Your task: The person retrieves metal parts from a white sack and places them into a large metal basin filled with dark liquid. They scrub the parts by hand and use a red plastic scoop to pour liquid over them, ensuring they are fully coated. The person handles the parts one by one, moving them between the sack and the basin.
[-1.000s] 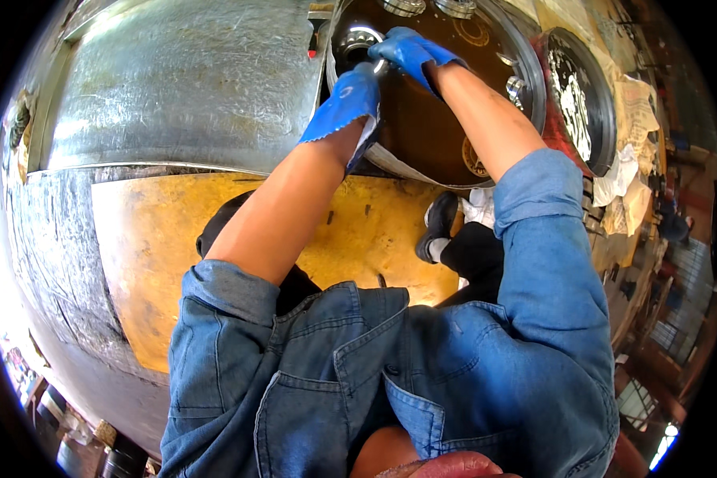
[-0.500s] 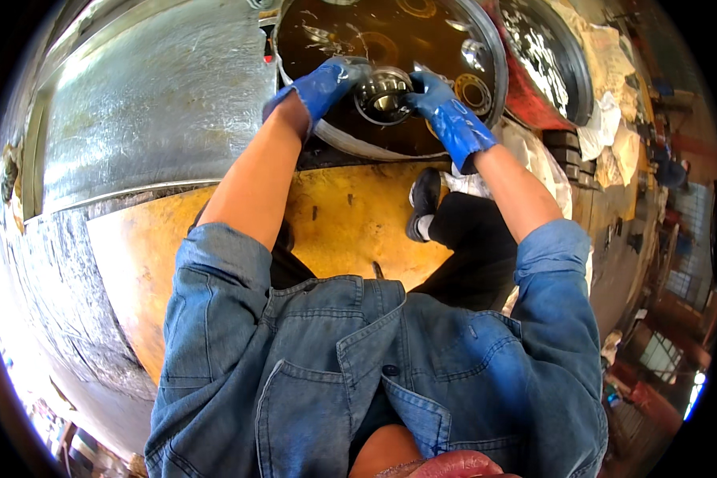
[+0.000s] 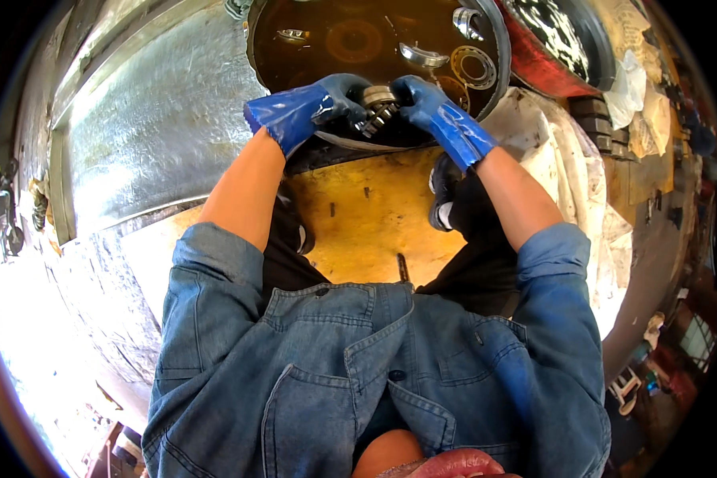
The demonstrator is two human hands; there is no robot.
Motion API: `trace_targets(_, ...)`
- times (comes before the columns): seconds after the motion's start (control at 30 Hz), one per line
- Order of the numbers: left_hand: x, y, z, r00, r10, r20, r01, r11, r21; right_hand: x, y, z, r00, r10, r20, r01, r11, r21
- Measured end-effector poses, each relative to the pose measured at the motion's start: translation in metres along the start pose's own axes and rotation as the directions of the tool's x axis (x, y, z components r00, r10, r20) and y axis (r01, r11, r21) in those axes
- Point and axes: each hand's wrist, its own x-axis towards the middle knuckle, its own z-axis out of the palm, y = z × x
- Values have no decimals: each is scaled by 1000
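Observation:
A shiny metal roller bearing (image 3: 380, 107) is held between my two hands over the near part of a round tub (image 3: 503, 68) of brown liquid. It is tilted, so a smooth ring band and a row of rollers show. My left hand (image 3: 338, 97), in a blue rubber glove, has its fingers curled round the bearing's left side. Gloved the same way, my right hand (image 3: 421, 99) grips the right side. Beyond them, a flat ring with holes (image 3: 474, 68), a curved metal piece (image 3: 424, 56) and another bearing part (image 3: 468, 24) lie in the liquid.
To the left is a broad metal sheet surface (image 3: 151, 119). A red container (image 3: 540, 60) with dark liquid stands at the right of the tub. Pale crumpled sheeting (image 3: 562, 151) hangs beside my right forearm. Below lies a yellow board (image 3: 358, 219) between my feet.
The bearing has turned from showing its open face to a tilted side-on position, slightly nearer to me. Both hands have come closer together round it. The view has shifted a little.

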Motion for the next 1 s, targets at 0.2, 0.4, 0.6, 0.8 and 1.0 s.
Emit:
trace_targets(0.2, -6, 22, 26, 991, -53, -123, 22, 969, -246, 4, 5, -8, 998, -40, 54, 41, 999, -34)
trace_targets(0.4, -24, 32, 33, 958, -35, -284, -86, 912, -401, 13, 27, -9, 962, 222, 156, -241, 964, 110)
trace_targets(0.6, -16, 14, 36, 934, -91, -345, -106, 853, -511, 9, 15, 17, 952, 275, 134, -306, 854, 422)
trace_targets(0.8, -21, 17, 47, 949, -102, -300, -34, 909, -416, 18, 23, 16, 936, 264, 234, -331, 886, 326)
trace_targets(1.0, -31, 17, 44, 938, 28, -347, 78, 954, 288, 19, 15, 13, 934, 312, 177, -343, 921, 185)
